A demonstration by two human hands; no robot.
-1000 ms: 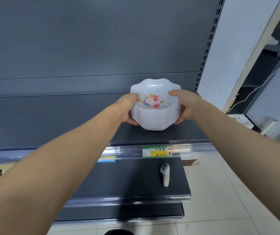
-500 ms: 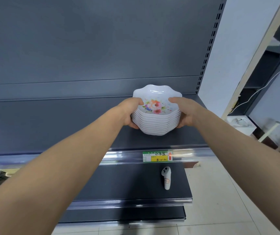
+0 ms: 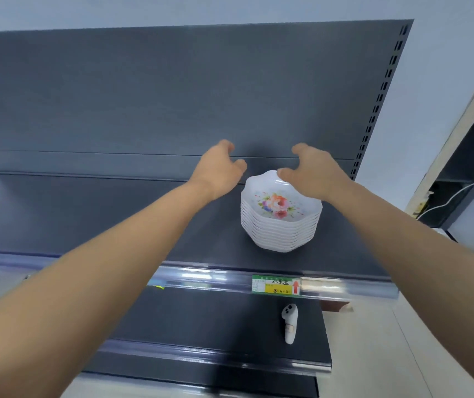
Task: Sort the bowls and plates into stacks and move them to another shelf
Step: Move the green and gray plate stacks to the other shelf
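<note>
The stack of bowls point(image 3: 280, 222) sits on the shelf point(image 3: 115, 219), near its right end. The left hand point(image 3: 218, 170) and right hand point(image 3: 313, 173) hover above it, loosely curled and holding nothing. This stack looks delivered, and no plates are in view.

Your stack point(image 3: 280, 219) sits on the upper shelf point(image 3: 86, 219), toward three o'clock. Your left hand point(image 3: 218, 170) is at its ten o'clock, right hand point(image 3: 311, 170) at one; the remote point(image 3: 289, 323) lies on the lower shelf point(image 3: 201, 317) at six.

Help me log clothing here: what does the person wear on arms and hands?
Nothing worn shows. The left grip and right grip are bare hands: no gloves, rings or watch. The left forearm and right forearm are bare, no sleeve in view.
</note>
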